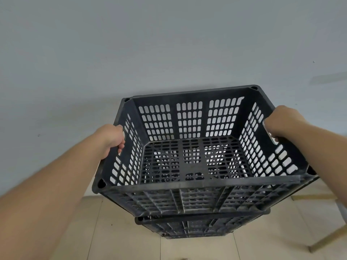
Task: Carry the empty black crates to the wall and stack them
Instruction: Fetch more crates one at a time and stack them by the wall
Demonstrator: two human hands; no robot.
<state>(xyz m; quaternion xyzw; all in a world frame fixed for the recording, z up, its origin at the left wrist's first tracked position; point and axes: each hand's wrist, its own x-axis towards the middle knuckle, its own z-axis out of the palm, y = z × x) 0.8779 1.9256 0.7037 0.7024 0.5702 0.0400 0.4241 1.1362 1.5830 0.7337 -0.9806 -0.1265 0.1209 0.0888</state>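
Observation:
An empty black slotted crate (189, 184) fills the middle of the head view, close to the pale grey wall (131, 53). My left hand (110, 137) is closed around the handle slot in its left side. My right hand (285, 124) is closed around the handle slot in its right side. Directly beneath it a lower black crate (197, 226) stands on the floor by the wall. Whether the held crate rests on the lower one or hangs just above it, I cannot tell. Through the slotted bottom only the lower crate and floor show.
The floor (93, 231) is pale beige tile. At the right edge a light wooden frame with a slanted leg (328, 239) stands close to the crates. The wall runs straight across behind the stack.

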